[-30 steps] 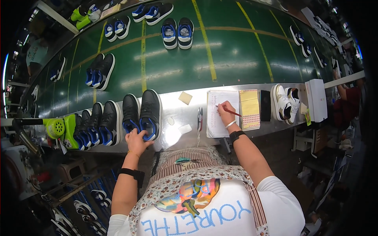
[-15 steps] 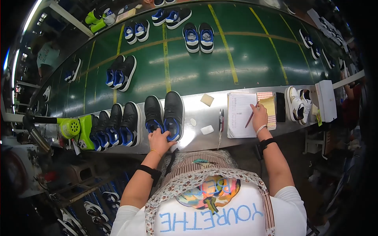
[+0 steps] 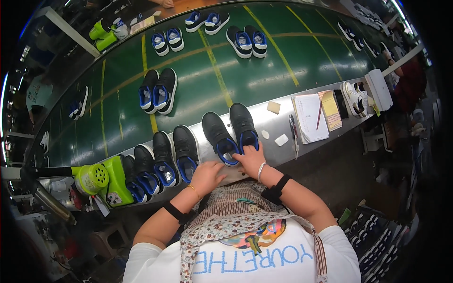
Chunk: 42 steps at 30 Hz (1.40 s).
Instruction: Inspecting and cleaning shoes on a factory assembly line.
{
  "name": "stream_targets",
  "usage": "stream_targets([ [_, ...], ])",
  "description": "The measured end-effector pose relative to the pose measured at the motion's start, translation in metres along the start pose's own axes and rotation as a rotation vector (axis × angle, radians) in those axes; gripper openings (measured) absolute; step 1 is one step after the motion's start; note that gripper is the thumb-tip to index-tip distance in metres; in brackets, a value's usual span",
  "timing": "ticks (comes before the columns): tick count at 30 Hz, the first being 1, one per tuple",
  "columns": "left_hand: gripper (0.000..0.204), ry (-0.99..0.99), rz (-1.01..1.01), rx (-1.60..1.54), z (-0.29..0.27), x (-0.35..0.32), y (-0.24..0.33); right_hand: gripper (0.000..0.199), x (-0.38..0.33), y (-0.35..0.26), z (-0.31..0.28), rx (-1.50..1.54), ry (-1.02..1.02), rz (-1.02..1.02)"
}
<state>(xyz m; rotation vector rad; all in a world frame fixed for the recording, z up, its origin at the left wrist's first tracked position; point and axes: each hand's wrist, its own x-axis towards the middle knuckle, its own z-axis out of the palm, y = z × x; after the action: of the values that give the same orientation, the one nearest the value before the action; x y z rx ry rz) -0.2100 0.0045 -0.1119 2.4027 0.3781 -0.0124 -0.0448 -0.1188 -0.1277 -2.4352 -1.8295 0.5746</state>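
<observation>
A pair of black strap shoes with blue linings and white soles stands on the metal ledge in front of me: the left shoe (image 3: 216, 134) and the right shoe (image 3: 243, 123). My right hand (image 3: 253, 163) is closed at their heels, its fingers reaching into the right shoe's opening and its thumb by the left shoe's heel. My left hand (image 3: 206, 177) holds nothing; its fingers are apart, between the pair and a row of similar black shoes (image 3: 163, 152) on its left. A pen (image 3: 320, 116) lies on the open notebook (image 3: 307, 120), right of the pair.
A green machine (image 3: 113, 181) stands at the ledge's left end. Thread snips (image 3: 293, 126), a beige block (image 3: 273, 107) and white pieces (image 3: 281, 140) lie right of the pair. White shoes (image 3: 354, 100) stand farther right. Beyond runs a green belt (image 3: 193, 80) carrying several shoe pairs.
My right hand has left the pen on the notebook and come over to the shoes. My left hand has let go of the pair and moved aside. The view has turned.
</observation>
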Motion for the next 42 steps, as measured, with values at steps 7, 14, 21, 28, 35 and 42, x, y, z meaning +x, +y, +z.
stream_targets([
  [7, 0.031, -0.109, 0.097, -0.055, -0.003, -0.052, -0.038, 0.035, 0.011, -0.033, 0.017, -0.074, -0.027, 0.252],
  [14, 0.03, -0.081, 0.11, -0.121, -0.024, -0.038, -0.036, 0.038, -0.003, -0.039, 0.001, 0.039, 0.159, 0.174],
  [21, 0.025, -0.208, 0.224, -0.101, -0.022, 0.002, -0.004, 0.035, -0.115, -0.059, -0.018, 0.266, 0.565, 0.311],
  [28, 0.021, -0.371, 0.475, -0.059, 0.028, -0.004, 0.023, 0.043, -0.266, -0.125, 0.032, 0.6, 1.004, 0.769],
  [35, 0.019, -0.622, 0.808, -0.001, 0.097, -0.054, 0.132, 0.054, -0.436, -0.23, 0.104, 0.57, 1.34, 1.481],
  [42, 0.024, -0.859, 1.086, 0.162, 0.186, -0.112, 0.216, 0.087, -0.54, -0.343, 0.214, 1.355, 2.605, 0.542],
])
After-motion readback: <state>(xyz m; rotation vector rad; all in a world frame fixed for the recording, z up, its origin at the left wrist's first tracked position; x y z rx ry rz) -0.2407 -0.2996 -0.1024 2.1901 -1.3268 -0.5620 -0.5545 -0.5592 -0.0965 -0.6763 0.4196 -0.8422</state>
